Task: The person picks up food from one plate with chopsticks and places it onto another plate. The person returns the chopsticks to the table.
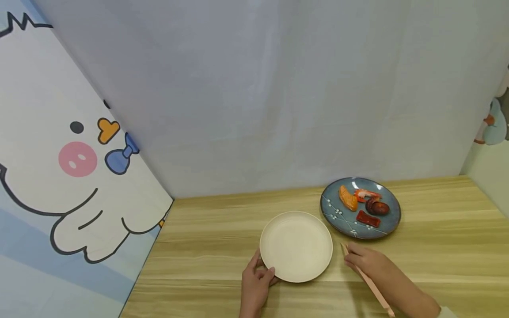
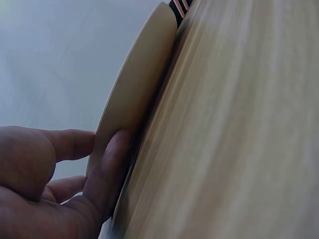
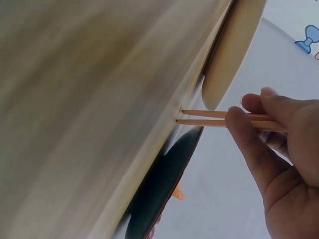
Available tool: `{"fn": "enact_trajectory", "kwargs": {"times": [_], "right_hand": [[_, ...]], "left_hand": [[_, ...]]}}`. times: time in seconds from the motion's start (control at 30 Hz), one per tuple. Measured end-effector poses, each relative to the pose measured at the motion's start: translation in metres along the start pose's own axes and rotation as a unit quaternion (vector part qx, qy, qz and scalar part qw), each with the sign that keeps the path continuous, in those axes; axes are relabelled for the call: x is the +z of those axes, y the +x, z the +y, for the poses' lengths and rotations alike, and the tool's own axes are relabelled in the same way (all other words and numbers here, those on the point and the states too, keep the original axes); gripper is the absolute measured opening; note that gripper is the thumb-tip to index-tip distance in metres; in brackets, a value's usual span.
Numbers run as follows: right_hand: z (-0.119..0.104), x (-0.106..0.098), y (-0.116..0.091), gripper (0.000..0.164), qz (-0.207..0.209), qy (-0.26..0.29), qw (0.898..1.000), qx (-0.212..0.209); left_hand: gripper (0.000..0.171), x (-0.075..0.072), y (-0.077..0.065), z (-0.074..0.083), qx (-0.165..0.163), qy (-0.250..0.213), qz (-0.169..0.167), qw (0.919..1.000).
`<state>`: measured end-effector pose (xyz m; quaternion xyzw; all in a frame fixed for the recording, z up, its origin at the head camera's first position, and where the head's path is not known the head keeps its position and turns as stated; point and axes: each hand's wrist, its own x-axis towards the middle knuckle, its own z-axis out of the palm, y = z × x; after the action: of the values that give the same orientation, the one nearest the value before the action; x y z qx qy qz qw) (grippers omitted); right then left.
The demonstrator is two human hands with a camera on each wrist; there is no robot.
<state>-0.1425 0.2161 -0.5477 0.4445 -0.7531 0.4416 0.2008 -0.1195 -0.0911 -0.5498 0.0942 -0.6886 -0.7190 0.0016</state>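
Note:
A cream plate [image 1: 296,246] lies in the middle of the table in the head view, nothing on it. The left hand [image 1: 256,280] grips its lower left rim; in the left wrist view, fingers reach under the plate's side [image 2: 137,74] and others touch the edge. Between thumb and fingers, the right hand [image 1: 367,263] holds a pair of light wooden chopsticks [image 1: 374,287], their tips down close to the table in the right wrist view. Just beyond that hand sits a blue-grey plate [image 1: 338,223] bearing an orange salmon-like piece [image 1: 348,198], a shrimp [image 1: 366,194], a dark red octopus-like piece [image 1: 377,207] and a red slab [image 1: 368,219].
The wood-grain table [image 1: 203,247] ends at a grey curtain-like backdrop [image 1: 278,97] behind the plates. A panel with a white cartoon figure [image 1: 39,110] stands along the left, and another printed panel [image 1: 493,123] at the right edge.

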Motion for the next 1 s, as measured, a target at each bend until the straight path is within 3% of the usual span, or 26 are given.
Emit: {"fn": "enact_trajectory", "kwargs": {"times": [0.03,0.07,0.17,0.3,0.33,0.4,0.53,0.57,0.77,0.87,1.0], "right_hand": [[0.001,-0.001,0.001,0.056,0.015,-0.119,0.993,-0.010],[0.001,-0.002,0.002,0.061,0.025,-0.205,0.978,-0.019],[-0.001,-0.006,0.002,0.063,0.007,-0.248,0.969,-0.015],[-0.007,-0.010,0.003,0.013,-0.038,-0.266,0.963,-0.014],[-0.008,-0.011,0.003,0.009,-0.047,-0.269,0.962,-0.017],[-0.009,-0.013,0.002,0.009,-0.060,-0.273,0.960,-0.021],[-0.008,-0.013,0.001,0.062,-0.054,-0.276,0.959,-0.032],[-0.008,-0.012,0.001,0.064,-0.052,-0.276,0.959,-0.034],[-0.009,-0.014,0.002,0.004,-0.058,-0.295,0.953,-0.042],[-0.009,-0.015,0.002,0.016,-0.068,-0.304,0.949,-0.040],[-0.011,-0.016,0.001,0.012,-0.074,-0.315,0.945,-0.041]], "left_hand": [[0.073,0.000,0.000,0.000,0.000,0.000,-0.001,1.0000],[0.073,0.000,0.000,0.000,0.000,0.001,-0.002,1.0000],[0.073,0.000,0.000,0.000,0.000,0.000,-0.002,1.0000],[0.073,0.000,0.000,-0.001,0.001,0.003,0.000,1.0000],[0.073,0.000,0.001,-0.001,0.002,0.005,0.001,1.0000],[0.073,0.000,0.001,-0.001,0.002,0.007,0.001,1.0000],[0.073,-0.001,0.001,-0.001,0.003,0.012,0.000,0.9999],[0.073,-0.001,0.001,-0.001,0.003,0.012,0.000,0.9999],[0.074,-0.001,0.001,-0.002,0.002,0.011,-0.003,0.9999],[0.073,-0.001,0.001,-0.001,0.003,0.014,-0.003,0.9999],[0.073,-0.001,0.001,-0.001,0.004,0.018,-0.003,0.9998]]}}
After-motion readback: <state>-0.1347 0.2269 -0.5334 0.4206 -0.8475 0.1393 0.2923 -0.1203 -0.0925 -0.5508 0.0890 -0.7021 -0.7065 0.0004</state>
